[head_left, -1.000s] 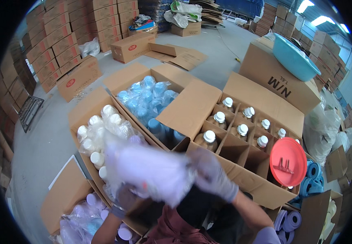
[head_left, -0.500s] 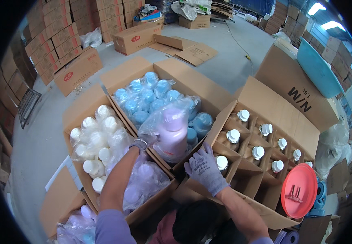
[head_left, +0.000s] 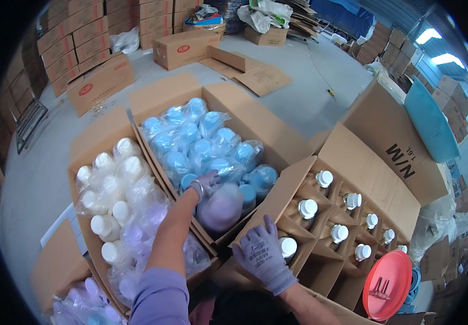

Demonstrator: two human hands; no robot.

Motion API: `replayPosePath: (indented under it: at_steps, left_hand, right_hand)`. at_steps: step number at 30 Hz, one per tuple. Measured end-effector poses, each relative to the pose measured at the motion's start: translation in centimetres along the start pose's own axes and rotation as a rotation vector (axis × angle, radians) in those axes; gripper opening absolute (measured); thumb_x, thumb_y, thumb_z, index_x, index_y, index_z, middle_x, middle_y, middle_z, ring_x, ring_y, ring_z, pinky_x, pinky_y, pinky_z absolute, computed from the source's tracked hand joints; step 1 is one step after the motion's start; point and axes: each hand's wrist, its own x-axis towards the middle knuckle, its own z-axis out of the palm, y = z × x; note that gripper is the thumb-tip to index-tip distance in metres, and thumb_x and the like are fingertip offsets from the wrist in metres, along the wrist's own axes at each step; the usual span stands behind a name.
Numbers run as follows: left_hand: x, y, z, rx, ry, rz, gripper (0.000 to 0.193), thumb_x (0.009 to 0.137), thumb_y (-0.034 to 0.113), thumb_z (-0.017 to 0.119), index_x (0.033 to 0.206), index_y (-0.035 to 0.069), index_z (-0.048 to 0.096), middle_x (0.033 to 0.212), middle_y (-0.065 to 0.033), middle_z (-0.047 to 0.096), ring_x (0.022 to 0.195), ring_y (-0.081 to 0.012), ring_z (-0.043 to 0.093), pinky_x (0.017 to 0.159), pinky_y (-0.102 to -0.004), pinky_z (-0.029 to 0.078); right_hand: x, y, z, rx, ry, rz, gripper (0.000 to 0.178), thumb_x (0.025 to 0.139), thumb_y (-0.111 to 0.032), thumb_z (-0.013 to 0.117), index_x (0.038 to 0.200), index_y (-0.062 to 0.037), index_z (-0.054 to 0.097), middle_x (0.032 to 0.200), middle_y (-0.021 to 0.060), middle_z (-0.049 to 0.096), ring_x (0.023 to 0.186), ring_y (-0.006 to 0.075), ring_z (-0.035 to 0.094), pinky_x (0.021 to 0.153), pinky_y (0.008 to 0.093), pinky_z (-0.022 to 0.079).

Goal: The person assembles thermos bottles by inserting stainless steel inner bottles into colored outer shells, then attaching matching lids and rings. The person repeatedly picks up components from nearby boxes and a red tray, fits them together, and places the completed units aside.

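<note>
My left hand (head_left: pixel 205 184), in a grey glove, reaches into the carton of blue-capped bottles (head_left: pixel 177 164). Its fingers are stretched out over the bagged blue ones, apparently holding nothing. A purple bottle (head_left: pixel 222 208), smeared by motion, is right beside it at the carton's near end. My right hand (head_left: pixel 266 257), gloved too, is closed over the near left edge of the divided carton (head_left: pixel 320 271). White-capped bottles (head_left: pixel 308 208) stand upright in several of its compartments. One white cap (head_left: pixel 287 247) is just beside my right fingers.
Left of the blue bottles, another carton (head_left: pixel 74 179) holds bagged white and purple bottles. A red basin (head_left: pixel 388 284) sits at the divided carton's right corner. A blue tub (head_left: pixel 431 122) leans by a large carton at right. Flattened cardboard (head_left: pixel 263 78) lies on the floor beyond.
The purple bottle has gone down into the blue-bottle carton, and my left hand has come off its clear bag, fingers now extended. My right hand stays at the divided carton's edge.
</note>
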Motion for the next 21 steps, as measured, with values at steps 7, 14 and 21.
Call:
replayPosePath:
  at_steps: [7,14,21]
  left_hand:
    - [0.4,12.8,-12.3,0.768,-0.267,-0.098,0.025,0.091,0.026,0.059,0.11,0.017,0.071,0.109,-0.0094,0.072,0.107,-0.0246,0.067,0.093,-0.046,0.051]
    - [-0.6,17.9,-0.8,0.142,0.11,-0.196,0.045,0.092,0.033,0.052,0.13,0.008,0.054,0.121,-0.0224,0.061,0.113,-0.0364,0.062,0.093,-0.0511,0.049]
    - [-3.1,22.0,-22.1,0.185,0.464,0.143,0.087,0.059,0.041,0.084,0.131,0.006,0.048,0.114,-0.0238,0.057,0.104,-0.0416,0.062,0.092,-0.046,0.052]
  right_hand:
    - [0.2,-0.6,0.5,0.062,0.072,-0.042,0.027,0.083,-0.028,0.066,0.071,-0.0046,0.069,0.071,0.0128,0.061,0.088,0.0289,0.059,0.112,0.0546,0.031]
    - [0.0,-0.4,0.1,0.065,0.036,-0.019,0.027,0.083,-0.031,0.064,0.073,-0.0059,0.069,0.076,0.0123,0.063,0.089,0.0295,0.06,0.111,0.0541,0.031]
    - [0.2,-1.3,0.7,0.008,0.132,-0.067,0.034,0.085,-0.038,0.062,0.08,-0.0067,0.071,0.088,0.0144,0.066,0.098,0.0304,0.06,0.113,0.0519,0.03]
